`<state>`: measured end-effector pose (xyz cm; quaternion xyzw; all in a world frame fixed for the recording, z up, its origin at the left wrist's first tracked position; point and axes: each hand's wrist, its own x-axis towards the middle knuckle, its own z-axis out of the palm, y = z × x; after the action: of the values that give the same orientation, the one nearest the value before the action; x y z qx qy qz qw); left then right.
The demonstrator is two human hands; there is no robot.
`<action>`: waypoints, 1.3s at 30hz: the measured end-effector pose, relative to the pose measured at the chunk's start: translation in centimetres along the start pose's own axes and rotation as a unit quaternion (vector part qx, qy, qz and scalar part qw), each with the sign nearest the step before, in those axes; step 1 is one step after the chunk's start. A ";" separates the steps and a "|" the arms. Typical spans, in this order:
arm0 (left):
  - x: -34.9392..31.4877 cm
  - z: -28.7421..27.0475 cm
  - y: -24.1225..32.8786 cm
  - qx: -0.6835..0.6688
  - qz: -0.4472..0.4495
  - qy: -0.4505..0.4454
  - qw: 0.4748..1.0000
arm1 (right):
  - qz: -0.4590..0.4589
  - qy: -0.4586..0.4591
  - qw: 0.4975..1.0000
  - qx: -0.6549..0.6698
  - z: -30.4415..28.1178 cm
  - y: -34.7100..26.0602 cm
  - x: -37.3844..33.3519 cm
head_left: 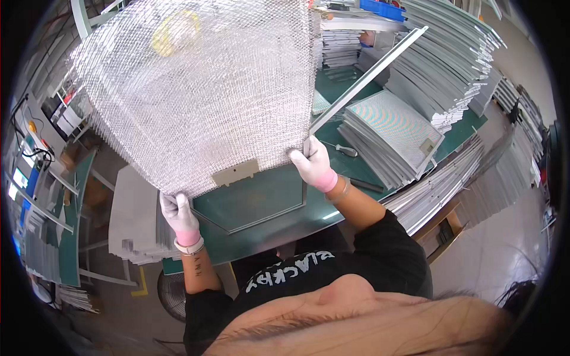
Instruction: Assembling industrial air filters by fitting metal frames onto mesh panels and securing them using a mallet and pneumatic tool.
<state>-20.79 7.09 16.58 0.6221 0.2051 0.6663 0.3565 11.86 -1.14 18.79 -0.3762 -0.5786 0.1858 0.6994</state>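
Observation:
A large silvery sheet of metal mesh [208,101] stands tilted up in front of me, held by its two near corners. My left hand [180,216], in a white and pink glove, is closed on the left corner. Closed on the right corner is my right hand [313,165], gloved the same way. A small beige plate [236,173] sits on the sheet's near edge. Below it, a thin metal frame [267,221] lies on the green table. A straight metal strip [371,77] slants up and right from my right hand; whether my fingers also grip it, I cannot tell.
Right of my right hand lie a screwdriver [346,150] and a dark rod [365,185]. Beyond them is a stack of mesh panels [392,133], with a taller panel stack [445,65] behind. Another stack [136,213] stands left of the green table [252,246]. A floor fan [172,293] is below.

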 end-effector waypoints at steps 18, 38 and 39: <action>0.8 1.3 2.5 0.003 -0.051 -0.077 0.996 | 0.084 -0.027 0.993 -0.072 -1.2 -4.3 1.8; -6.9 -1.4 -2.2 0.037 -0.187 -0.142 0.971 | 0.207 -0.159 0.965 0.033 -4.6 4.8 -5.4; -5.3 -1.1 -1.0 -0.024 -0.145 -0.121 0.982 | 0.201 -0.142 0.968 0.057 -4.6 3.4 -3.7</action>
<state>-21.83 4.02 12.07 0.6531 0.2326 0.5316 0.4866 15.82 -2.97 13.58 -0.4135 -0.5732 0.4071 0.5786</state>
